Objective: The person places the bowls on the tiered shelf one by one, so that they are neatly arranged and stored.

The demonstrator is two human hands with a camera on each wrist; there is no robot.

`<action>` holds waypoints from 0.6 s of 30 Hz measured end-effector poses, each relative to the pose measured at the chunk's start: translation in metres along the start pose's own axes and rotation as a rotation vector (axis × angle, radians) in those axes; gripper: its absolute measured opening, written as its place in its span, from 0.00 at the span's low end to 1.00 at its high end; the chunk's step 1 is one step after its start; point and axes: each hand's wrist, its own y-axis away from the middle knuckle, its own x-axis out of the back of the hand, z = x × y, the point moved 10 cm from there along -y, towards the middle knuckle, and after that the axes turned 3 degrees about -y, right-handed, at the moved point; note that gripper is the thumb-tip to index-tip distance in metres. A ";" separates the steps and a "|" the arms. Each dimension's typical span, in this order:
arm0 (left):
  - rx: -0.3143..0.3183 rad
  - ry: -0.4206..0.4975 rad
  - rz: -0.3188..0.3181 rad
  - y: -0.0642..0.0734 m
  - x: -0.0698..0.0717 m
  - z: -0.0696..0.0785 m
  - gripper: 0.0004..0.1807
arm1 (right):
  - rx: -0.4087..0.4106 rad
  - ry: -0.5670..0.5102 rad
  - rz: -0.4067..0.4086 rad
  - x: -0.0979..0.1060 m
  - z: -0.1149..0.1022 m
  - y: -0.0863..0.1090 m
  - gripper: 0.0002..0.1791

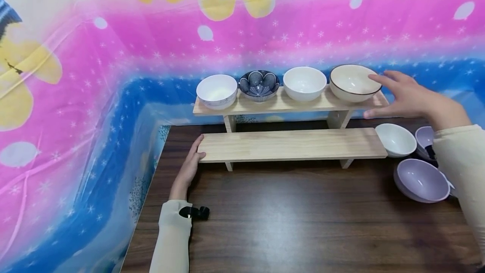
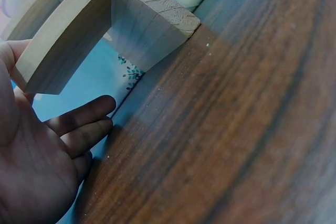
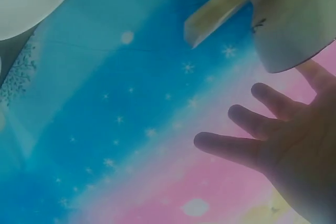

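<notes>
Cream-coloured and glossy, a brown-rimmed bowl [image 1: 352,82] sits upright at the right end of a pale wooden upper shelf [image 1: 280,101], at nine o'clock from a person's right hand [image 1: 414,96]. That hand's fingers are apart and nearly straight; the index fingertip overlaps the rim in the head view, though whether it touches cannot be told. The left hand [image 1: 189,167] pinches the left end of the lower shelf [image 1: 291,144], which stretches away at three o'clock, the thumb on top.

Just beside the cream bowl, at nine o'clock, stands a plain white bowl [image 1: 305,84], followed by a dark patterned bowl [image 1: 259,86] and a grey-marked white bowl [image 1: 217,92]. On the wood-grain surface [image 1: 284,214], a small white bowl [image 1: 395,140] stands between six and seven o'clock from the right hand. A lilac bowl [image 1: 421,181] lies at six o'clock, near a purple vessel [image 1: 423,135] partly hidden by the right sleeve [image 1: 454,163]. Snowflake-printed cloth [image 1: 265,33] fills twelve o'clock behind the shelves.

Highlights show inside the cream bowl, a thin dark line circles its lip, and the right wrist view reveals a small dark mark on its pale outer wall.
</notes>
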 end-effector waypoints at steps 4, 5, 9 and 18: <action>0.002 -0.001 0.003 0.000 -0.001 0.000 0.38 | -0.031 0.006 -0.008 -0.006 0.008 0.010 0.69; 0.004 -0.001 0.005 0.000 -0.001 0.000 0.38 | -0.033 0.008 -0.010 -0.008 0.009 0.011 0.69; 0.004 -0.005 0.007 0.000 -0.001 0.000 0.37 | -0.009 0.008 0.014 -0.010 0.012 0.017 0.69; -0.009 0.008 0.011 0.000 -0.001 0.004 0.37 | 0.025 0.002 0.078 -0.014 0.018 0.030 0.73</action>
